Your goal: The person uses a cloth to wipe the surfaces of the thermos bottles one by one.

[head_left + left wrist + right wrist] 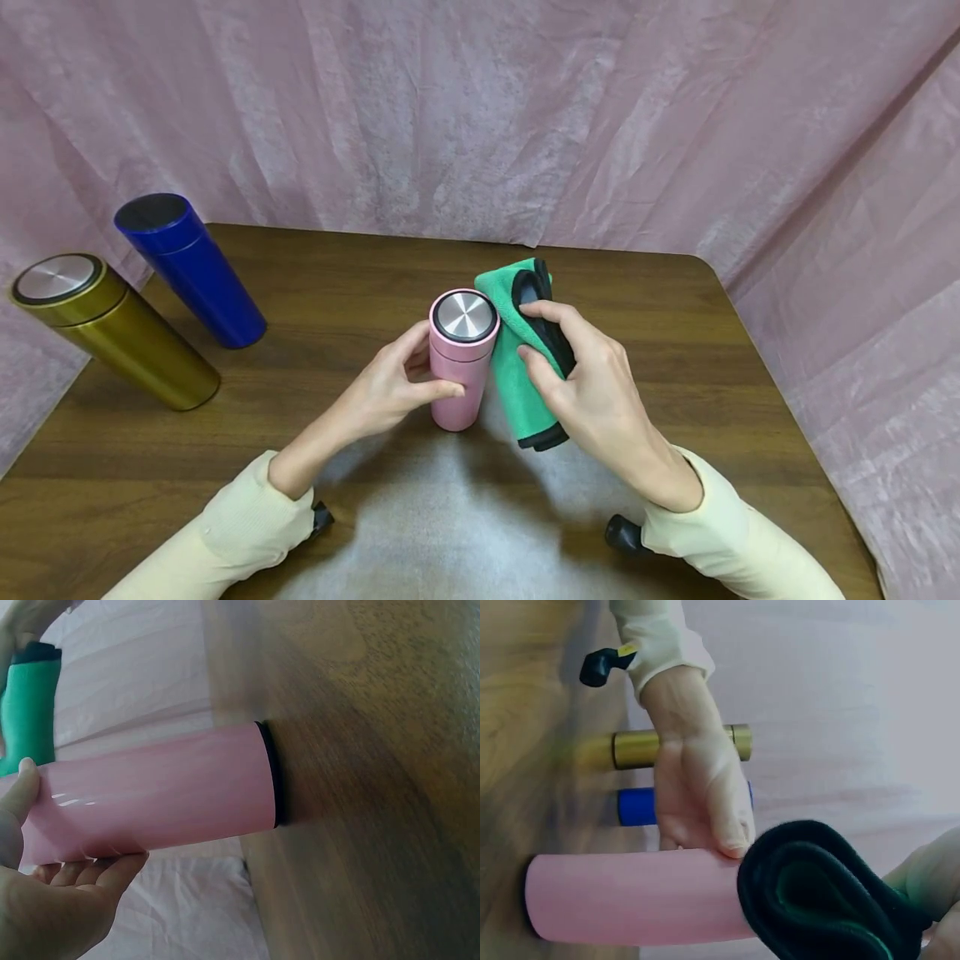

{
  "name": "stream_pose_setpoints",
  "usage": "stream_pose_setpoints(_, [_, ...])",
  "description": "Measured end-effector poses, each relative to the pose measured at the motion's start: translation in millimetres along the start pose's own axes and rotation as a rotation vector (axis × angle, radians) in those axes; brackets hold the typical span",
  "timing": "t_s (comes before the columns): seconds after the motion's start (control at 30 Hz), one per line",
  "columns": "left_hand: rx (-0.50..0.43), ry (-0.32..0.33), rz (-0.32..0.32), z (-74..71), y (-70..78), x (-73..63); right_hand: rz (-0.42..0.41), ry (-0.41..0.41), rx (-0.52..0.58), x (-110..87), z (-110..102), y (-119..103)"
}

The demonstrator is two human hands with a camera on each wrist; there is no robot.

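A pink thermos flask (pixel 459 375) with a silver disc on its lid stands upright near the middle of the table. My left hand (pixel 390 383) grips it from the left side, thumb across the front and fingers behind. Just right of the flask, my right hand (pixel 600 383) holds a folded green cloth (pixel 517 358) with black edging between thumb and fingers. The cloth's left edge is at the flask's upper right side. In the left wrist view, the flask's black base (pixel 271 776) is at the wooden surface. The right wrist view shows the cloth's rolled end (pixel 817 892) close up.
On the left of the wooden table (pixel 637 333) stand a gold thermos flask (pixel 142 350) and, behind it, a blue one (pixel 206 283). A pink curtain (pixel 420 117) hangs along the back and right sides. Dark wrist devices (pixel 624 533) show at the cuffs.
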State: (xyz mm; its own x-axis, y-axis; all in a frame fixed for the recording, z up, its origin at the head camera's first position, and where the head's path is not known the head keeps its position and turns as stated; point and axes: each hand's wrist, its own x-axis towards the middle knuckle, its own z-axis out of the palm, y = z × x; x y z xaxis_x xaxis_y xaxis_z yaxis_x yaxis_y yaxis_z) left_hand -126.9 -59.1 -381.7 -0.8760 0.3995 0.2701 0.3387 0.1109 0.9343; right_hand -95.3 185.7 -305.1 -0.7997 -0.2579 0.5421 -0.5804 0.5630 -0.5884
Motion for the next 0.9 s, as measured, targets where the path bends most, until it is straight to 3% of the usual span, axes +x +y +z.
stream_pose_setpoints(0.17, [0.004, 0.002, 0.000, -0.2, -0.6, 0.0, -0.143, 0.071, 0.021, -3.5, 4, -1])
stream_pose_setpoints(0.43, [0.013, 0.004, -0.003, -0.7, -0.5, -0.4, -0.203, 0.049, -0.003, -15.5, 23, 16])
stream_pose_setpoints(0.57, [0.011, 0.005, 0.003, -0.4, -1.2, -0.3, -0.180, 0.004, -0.024, -21.7, 30, 23])
stream_pose_setpoints(0.9, [0.010, -0.002, 0.007, -0.1, -1.3, -0.5, -0.036, -0.182, -0.102, -40.8, 51, 41])
